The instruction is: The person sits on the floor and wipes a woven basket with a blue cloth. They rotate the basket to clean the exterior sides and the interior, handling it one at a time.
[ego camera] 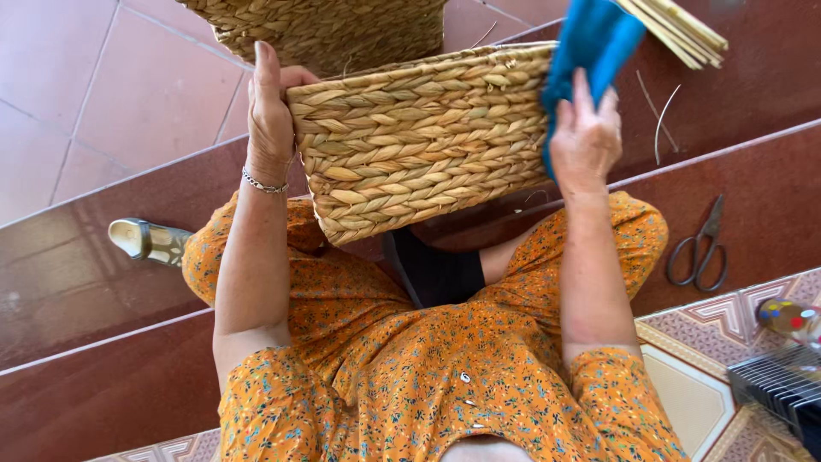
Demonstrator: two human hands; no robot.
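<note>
From the head camera, looking straight down, a person in an orange flowered dress (402, 376) sits on dark red steps (103, 282). A woven basket (419, 141), rectangular and straw-coloured, is held up in front of the lap, tilted so one long side faces the camera.

The left hand (272, 107) grips the basket's left end. The palm lies flat against the end wall and the fingers stretch up along it, close together; the thumb's place cannot be told. A thin silver bracelet (262, 184) circles that wrist.

The right hand (586, 137) is at the basket's right end, its fingers spread a little and pressing a blue cloth (592, 43) against the weave. The cloth bunches up above the fingertips and covers the basket's far right corner.

A second woven basket (333, 30) sits just beyond the first, on the far step. At the far right lies a bundle of pale straw strips (680, 30). Near the right, on the step, lies a pair of scissors (699, 248), shut. A pale shoe (145, 241) shows at the left, beside the knee. Patterned floor tiles (727, 325) lie at the near right.
</note>
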